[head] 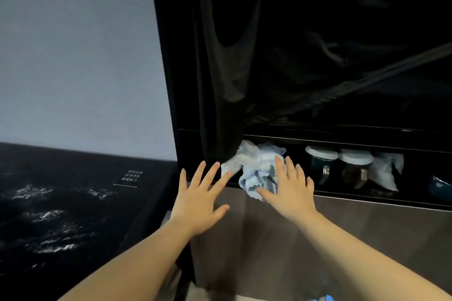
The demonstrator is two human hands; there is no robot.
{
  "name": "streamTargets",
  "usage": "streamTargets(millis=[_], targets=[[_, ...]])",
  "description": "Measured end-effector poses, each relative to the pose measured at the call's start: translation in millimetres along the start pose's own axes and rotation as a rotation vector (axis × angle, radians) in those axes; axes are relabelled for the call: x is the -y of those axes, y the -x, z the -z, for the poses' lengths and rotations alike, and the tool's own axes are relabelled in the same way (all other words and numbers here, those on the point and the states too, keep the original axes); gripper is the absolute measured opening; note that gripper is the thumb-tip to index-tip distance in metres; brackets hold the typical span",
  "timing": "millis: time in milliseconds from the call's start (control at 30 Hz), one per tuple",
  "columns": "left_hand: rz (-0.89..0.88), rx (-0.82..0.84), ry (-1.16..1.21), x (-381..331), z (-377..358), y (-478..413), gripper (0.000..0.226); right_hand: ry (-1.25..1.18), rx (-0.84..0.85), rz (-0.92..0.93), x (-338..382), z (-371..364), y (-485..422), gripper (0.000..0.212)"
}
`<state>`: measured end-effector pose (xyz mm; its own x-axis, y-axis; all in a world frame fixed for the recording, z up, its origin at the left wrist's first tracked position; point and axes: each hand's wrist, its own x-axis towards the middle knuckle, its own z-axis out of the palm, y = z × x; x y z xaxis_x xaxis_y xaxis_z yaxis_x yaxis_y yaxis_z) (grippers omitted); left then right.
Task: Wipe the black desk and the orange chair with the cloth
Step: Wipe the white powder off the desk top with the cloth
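Above the hands hangs a big black curtain [244, 56], and its folds come down to the left end of a long dark shelf [342, 144]. At the left is a pale wall [78, 56], and under it a black desk [61, 203] with white marks and a small white label [132, 177]. Below the shelf is a grey-brown panel [281, 252].

Inside the shelf, from left to right, lie the cloth [256, 168], light blue and crumpled, then two dark jars [321, 164] with white lids, touching each other, then a clear bag [387, 171]. At the far right is something bluish which I cannot identify. The cloth sits at the shelf's front edge, just under the curtain's hem, and one corner hangs down over the panel.

Both arms are stretched forward. The left hand [200, 200] is spread flat with straight fingers and holds nothing; its fingertips are near the cloth's left end. The right hand [291, 190] also has straight fingers, and it lies against the cloth's right side without closing around it.

Between the cloth and the jars there is a dark gap. The desk's right edge meets the curtain's frame.
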<state>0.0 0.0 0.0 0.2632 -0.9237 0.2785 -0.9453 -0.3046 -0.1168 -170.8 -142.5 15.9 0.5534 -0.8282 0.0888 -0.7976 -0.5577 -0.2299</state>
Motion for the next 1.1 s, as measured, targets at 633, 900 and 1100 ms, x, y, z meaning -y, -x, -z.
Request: streamTargets(millis=[633, 900, 1100], targets=[[0.199, 0.072, 0.250, 2, -12, -3, 0.077, -0.723, -0.318, -0.154, 14, -6, -36, 0.035], [0.328, -0.012, 0.872, -24, 47, -6, 0.064, -0.999, -0.457, -0.125, 15, 37, 8, 0.026], [0.805, 0.225, 1.876, -38, 93, -20, 0.069, -1.104, -0.393, 0.080, 27, 70, 43, 0.033]])
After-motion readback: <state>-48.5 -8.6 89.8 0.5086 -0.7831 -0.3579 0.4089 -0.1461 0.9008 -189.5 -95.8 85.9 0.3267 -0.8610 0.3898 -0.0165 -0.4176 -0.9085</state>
